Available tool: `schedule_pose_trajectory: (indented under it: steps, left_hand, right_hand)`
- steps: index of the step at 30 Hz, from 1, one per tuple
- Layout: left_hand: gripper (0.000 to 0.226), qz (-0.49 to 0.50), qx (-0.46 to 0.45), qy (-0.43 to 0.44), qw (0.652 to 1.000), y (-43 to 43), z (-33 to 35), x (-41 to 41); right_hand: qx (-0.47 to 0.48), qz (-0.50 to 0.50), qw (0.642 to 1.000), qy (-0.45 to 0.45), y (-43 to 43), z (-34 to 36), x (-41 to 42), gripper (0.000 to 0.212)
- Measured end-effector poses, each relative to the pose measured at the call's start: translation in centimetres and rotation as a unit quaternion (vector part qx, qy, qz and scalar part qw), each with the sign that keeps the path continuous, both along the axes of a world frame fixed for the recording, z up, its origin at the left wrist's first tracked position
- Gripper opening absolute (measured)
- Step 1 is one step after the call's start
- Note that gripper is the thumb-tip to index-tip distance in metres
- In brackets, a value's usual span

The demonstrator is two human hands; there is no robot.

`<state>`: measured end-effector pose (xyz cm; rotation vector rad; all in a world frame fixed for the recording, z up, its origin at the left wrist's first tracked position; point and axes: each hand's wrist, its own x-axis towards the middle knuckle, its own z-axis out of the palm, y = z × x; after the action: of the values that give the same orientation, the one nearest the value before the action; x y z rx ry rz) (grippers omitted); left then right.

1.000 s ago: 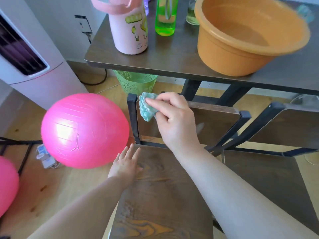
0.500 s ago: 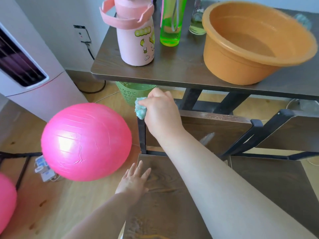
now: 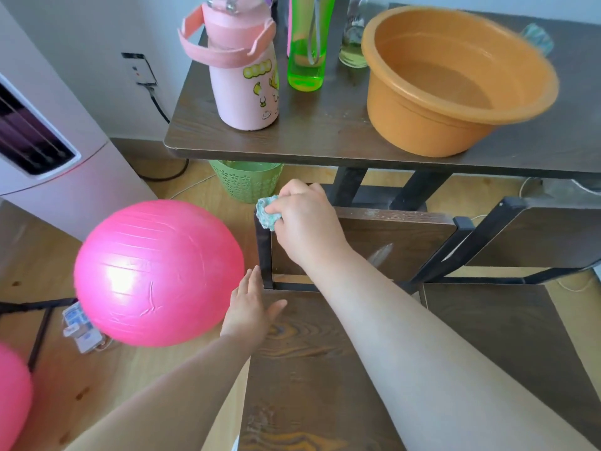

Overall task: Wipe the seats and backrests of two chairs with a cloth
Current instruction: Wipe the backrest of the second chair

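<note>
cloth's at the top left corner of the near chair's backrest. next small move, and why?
Probably draw the cloth rightward along the backrest top edge. The right hand has it bunched at the left corner post, the rest of that edge lies uncovered to the right, and the left hand is flat on the seat, bracing the chair.

From my feed, the left flank of the near chair seat [image 3: 312,369] is blocked by the pink ball [image 3: 159,271], which sits just beside the seat's left edge, with the left hand [image 3: 250,310] laid flat at the seat's back-left corner between them. Beyond the backrest [image 3: 390,242], the table edge [image 3: 325,151] overhangs and the green basket [image 3: 247,183] stands below it. I see the seat's centre and front unobstructed; the second chair [image 3: 520,336] closes the right edge.
</note>
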<state>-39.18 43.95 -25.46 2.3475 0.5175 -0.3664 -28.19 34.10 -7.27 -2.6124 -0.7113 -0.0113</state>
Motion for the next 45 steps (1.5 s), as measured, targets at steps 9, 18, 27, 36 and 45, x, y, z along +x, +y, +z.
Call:
schedule_pose_trajectory:
  steps: [9,18,27,36,45]
  left_hand:
    - [0.106,0.024,-0.022,-0.008,0.999,-0.6,0.5,0.8]
    - [0.103,-0.064,0.085,-0.014,0.994,0.9,-0.1,0.3]
    - [0.103,-0.086,0.120,-0.040,0.988,1.3,0.4,0.4]
    - [0.103,-0.070,0.124,-0.038,0.989,1.2,0.3,0.2]
    - [0.104,-0.047,0.121,-0.034,0.991,0.9,0.0,0.0]
  right_hand:
    - [-0.017,-0.034,0.999,0.037,-1.8,0.4,0.3,0.033]
    - [-0.015,-0.059,0.997,0.040,-5.8,0.5,0.6,0.034]
    - [-0.017,-0.119,0.992,0.032,-10.8,0.0,0.9,0.036]
    - [-0.065,-0.193,0.978,0.036,-18.7,0.8,2.9,0.036]
    - [-0.002,-0.214,0.976,0.050,-24.2,0.6,3.2,0.034]
